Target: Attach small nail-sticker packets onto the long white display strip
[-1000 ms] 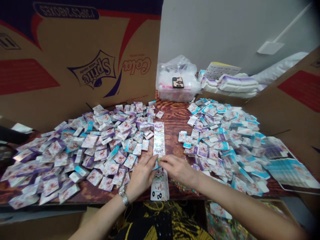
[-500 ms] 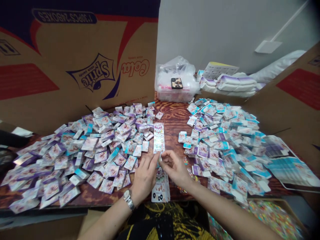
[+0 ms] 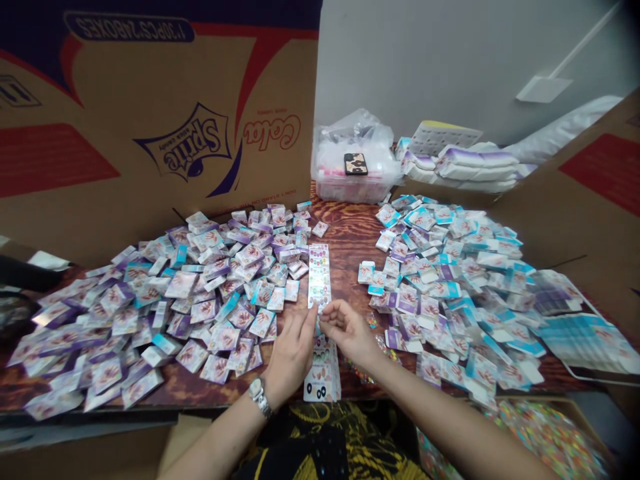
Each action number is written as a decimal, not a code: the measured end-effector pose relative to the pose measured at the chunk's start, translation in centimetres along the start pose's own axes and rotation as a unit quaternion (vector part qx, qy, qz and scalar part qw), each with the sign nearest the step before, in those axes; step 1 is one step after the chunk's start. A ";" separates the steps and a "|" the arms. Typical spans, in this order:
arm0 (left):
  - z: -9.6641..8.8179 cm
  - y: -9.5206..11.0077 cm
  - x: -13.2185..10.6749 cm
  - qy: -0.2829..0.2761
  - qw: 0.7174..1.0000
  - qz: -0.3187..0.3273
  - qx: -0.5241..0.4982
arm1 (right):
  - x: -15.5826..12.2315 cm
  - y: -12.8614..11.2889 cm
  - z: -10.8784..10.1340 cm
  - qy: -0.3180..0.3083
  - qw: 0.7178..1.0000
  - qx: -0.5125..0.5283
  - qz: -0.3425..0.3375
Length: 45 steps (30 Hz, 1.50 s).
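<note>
A long printed paper strip [image 3: 319, 273] with rows of small coloured shapes lies on the table before me, running away from my body. Over its middle, my left hand [image 3: 295, 340] is closed, with its fingertips at the strip and a metal watch on the wrist. Opposite it, my right hand [image 3: 350, 333] pinches with thumb and forefinger, close to the left fingertips. What sits between the fingers is hidden. Below the hands more printed strips [image 3: 321, 377] lie stacked to the table's front edge. Small candy packets [image 3: 389, 353] lie partly under my right wrist.
Piled small white, purple and blue boxes [image 3: 210, 310] cover the left; another pile [image 3: 440, 267] covers the right. Flat cartons [image 3: 590, 340] lie farther right. Big cardboard boxes [image 3: 200, 80] flank the table. Behind stands a plastic tub [image 3: 355, 192] with a patterned phone-like object [image 3: 355, 164] on it.
The hands stay at the same spot on the strip, with a slight shift of the right fingertips. The whole view has moved a little.
</note>
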<state>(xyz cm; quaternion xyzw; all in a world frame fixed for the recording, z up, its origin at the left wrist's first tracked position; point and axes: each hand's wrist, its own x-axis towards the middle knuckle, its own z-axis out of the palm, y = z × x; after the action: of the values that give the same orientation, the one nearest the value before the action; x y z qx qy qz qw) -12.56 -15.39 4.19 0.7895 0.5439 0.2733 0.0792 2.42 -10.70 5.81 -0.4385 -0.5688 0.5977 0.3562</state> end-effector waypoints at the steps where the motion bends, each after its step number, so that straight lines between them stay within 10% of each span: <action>1: 0.0 0.0 0.0 0.004 1.000 0.001 -0.002 | -0.2 -0.2 0.0 -0.004 0.999 -0.035 -0.016; 10: -0.6 0.3 0.2 0.031 0.997 -0.022 -0.062 | -1.6 -2.0 -1.4 -0.053 0.904 -0.353 -0.234; 22: -1.0 1.2 0.4 0.044 0.994 -0.024 -0.095 | -0.9 -1.7 -0.5 0.037 0.984 -0.156 -0.073; 35: -0.3 0.9 0.2 0.074 0.997 -0.013 -0.011 | -0.9 -1.9 0.4 0.053 0.999 -0.009 0.003; 45: -0.3 0.8 0.2 0.081 0.997 -0.003 -0.002 | -0.5 -1.9 0.3 0.039 0.996 -0.082 -0.026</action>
<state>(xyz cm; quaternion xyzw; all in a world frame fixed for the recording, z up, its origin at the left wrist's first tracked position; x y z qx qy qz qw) -11.96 -15.57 4.87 0.7630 0.5504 0.3369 0.0377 2.17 -11.11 7.79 -0.4742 -0.6125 0.5226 0.3562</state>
